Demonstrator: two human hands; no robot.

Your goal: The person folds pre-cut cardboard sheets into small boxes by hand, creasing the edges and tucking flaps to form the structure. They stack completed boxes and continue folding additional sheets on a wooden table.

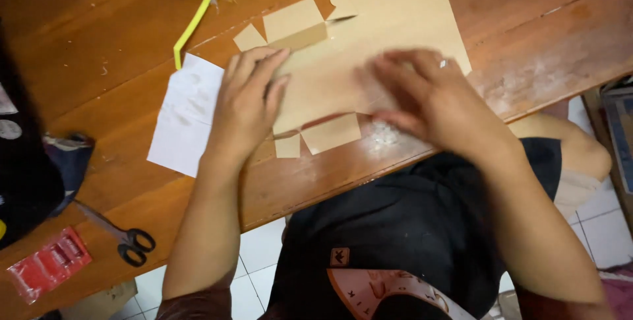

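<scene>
Head view: both hands, left (pixel 247 105) and right (pixel 422 96), flat atop cardboard cutout (pixel 389 16).

A flat piece of tan cardboard (pixel 389 16) lies on the brown wooden worktop (pixel 99 23). It is cut into a funny shape — small square flaps stick out at its 9 o'clock end, and a bigger part runs toward 1 o'clock. It looks folded over itself. Its middle is covered — both hands press down there.
</scene>
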